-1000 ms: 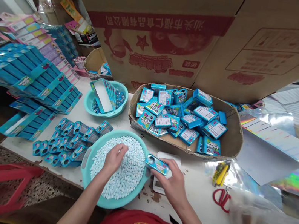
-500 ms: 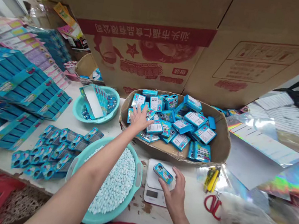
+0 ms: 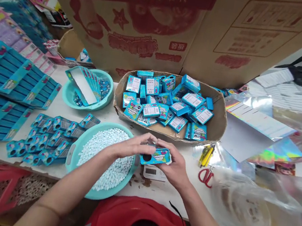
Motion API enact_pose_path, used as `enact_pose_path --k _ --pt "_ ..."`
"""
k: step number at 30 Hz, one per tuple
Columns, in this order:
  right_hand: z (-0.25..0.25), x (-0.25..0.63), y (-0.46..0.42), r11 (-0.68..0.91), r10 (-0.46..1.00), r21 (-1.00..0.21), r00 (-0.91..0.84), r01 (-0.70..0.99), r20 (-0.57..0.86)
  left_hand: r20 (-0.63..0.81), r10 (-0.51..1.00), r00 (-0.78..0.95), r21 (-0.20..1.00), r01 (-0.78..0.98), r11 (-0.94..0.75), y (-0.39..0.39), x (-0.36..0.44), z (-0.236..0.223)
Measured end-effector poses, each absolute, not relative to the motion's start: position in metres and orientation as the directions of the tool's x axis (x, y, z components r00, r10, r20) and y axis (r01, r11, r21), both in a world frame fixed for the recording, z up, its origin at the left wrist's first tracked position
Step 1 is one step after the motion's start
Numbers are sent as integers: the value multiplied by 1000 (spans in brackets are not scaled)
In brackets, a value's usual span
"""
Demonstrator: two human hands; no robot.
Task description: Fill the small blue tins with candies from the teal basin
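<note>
Left hand (image 3: 133, 146) off tray (image 3: 217, 118), clamped with right hand (image 3: 177, 167) on blue box (image 3: 159, 158), bare tabletop (image 3: 173, 197) beside scale edge (image 3: 154, 177)

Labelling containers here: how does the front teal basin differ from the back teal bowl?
The front basin holds loose pale pieces; the back bowl holds shiny dark-blue pieces with a fanned blue-and-white card on top. The left forearm crosses over the front basin; neither arm is over the back bowl. The front basin looks larger, though it is nearer the camera. Both are round and teal.
</note>
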State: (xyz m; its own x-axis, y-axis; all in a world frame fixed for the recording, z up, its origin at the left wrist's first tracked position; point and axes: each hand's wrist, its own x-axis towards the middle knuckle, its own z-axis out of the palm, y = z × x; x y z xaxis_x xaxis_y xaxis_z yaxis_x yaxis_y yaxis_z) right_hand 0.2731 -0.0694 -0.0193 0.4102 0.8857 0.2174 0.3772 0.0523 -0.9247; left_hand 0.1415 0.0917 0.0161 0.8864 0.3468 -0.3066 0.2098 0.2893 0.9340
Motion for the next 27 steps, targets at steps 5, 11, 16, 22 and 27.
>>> enact_pose_path --k 5,11,16,22,27 --pt "-11 272 -58 -121 754 -979 657 163 16 -28 899 436 895 412 -172 84 97 -61" --pt "-19 269 -57 -101 678 -995 731 -2 -70 45 748 662 433 662 -612 66 71 -118" --pt "-33 248 -54 -151 686 -984 707 -92 -172 -69 683 727 280 671 -686 61 54 -117" --pt "-36 212 -48 -202 833 -977 536 62 -138 13 917 398 690 660 -297 66 24 -119" --pt "-44 183 -35 -154 928 -954 368 259 -50 -254 967 14 956 157 249 71 25 -87"
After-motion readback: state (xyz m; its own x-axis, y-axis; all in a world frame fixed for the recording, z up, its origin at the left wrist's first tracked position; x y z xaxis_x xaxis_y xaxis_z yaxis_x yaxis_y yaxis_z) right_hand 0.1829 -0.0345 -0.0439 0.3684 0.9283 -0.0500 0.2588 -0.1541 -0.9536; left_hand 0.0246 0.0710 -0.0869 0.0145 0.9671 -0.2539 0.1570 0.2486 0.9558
